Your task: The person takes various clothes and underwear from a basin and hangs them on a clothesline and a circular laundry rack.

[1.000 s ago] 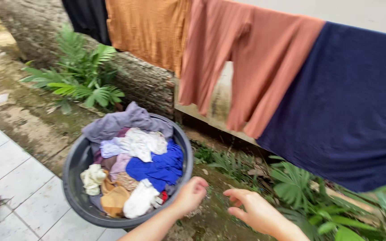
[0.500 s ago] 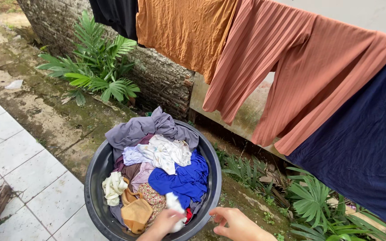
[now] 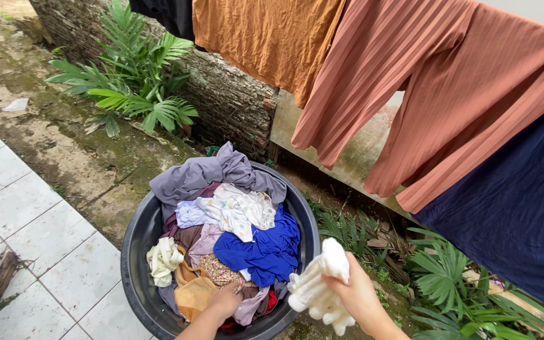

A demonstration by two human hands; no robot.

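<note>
the right hand [image 3: 358,294] is closed around a white cloth [image 3: 319,284], a bunched, ribbed piece that it holds up just beside the right rim of a black plastic basin [image 3: 135,252]. the cloth hangs clear of the pile, partly over the basin's edge and partly over the weedy ground next to it.

the left hand [image 3: 225,301] is down inside the basin, fingers pressed into the heap near its front edge, touching a tan cloth [image 3: 195,294] and a pale pink piece beside it; whether it grips anything or only rests there, i cannot tell.

the basin is full of crumpled laundry: a grey-purple garment [image 3: 206,171] draped over the far rim, a white patterned cloth [image 3: 237,208] in the middle, a bright blue garment [image 3: 262,249] to the right of it, and a cream cloth [image 3: 164,258] at the left side. the basin stands on mossy ground at the edge of pale paving tiles [image 3: 39,239].

above and behind, clothes hang in a row: an orange-brown garment [image 3: 266,38], a ribbed rust-pink garment [image 3: 436,94] with long sleeves, and a dark navy garment [image 3: 517,208] at the far right. a rough stone wall [image 3: 228,94] runs behind the basin, with a leafy green plant [image 3: 136,82] at its foot.
</note>
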